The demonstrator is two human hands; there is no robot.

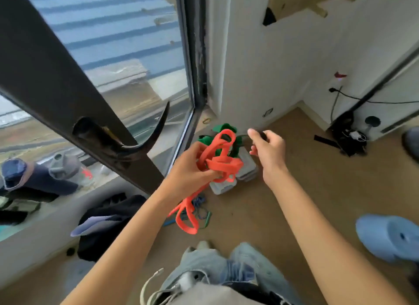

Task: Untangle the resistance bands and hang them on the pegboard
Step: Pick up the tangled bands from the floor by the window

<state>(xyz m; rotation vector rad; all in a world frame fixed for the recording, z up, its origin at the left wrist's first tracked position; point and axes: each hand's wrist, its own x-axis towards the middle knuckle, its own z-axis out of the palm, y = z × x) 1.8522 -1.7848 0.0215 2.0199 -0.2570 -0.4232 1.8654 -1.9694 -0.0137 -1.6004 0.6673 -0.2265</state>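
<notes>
My left hand (190, 166) grips a tangled bunch of resistance bands at chest height. The orange band (223, 161) loops over the fingers, and one long orange loop (188, 220) hangs below the hand. A green band (208, 140) is knotted in behind the orange one. My right hand (267, 150) is just right of the bunch, fingers pinched on a dark band end (263, 135) that leads into the tangle. The wooden pegboard (297, 0) with pegs is mounted high on the white wall, above and right of both hands.
An open window with a dark frame and handle (127, 145) stands at my left. Grey boxes (244, 170) and a blue-green cord (204, 214) lie on the wooden floor below the bands. A blue slipper (390, 239) is at right, dark clothes (108, 223) at left, cables (349, 136) by the wall.
</notes>
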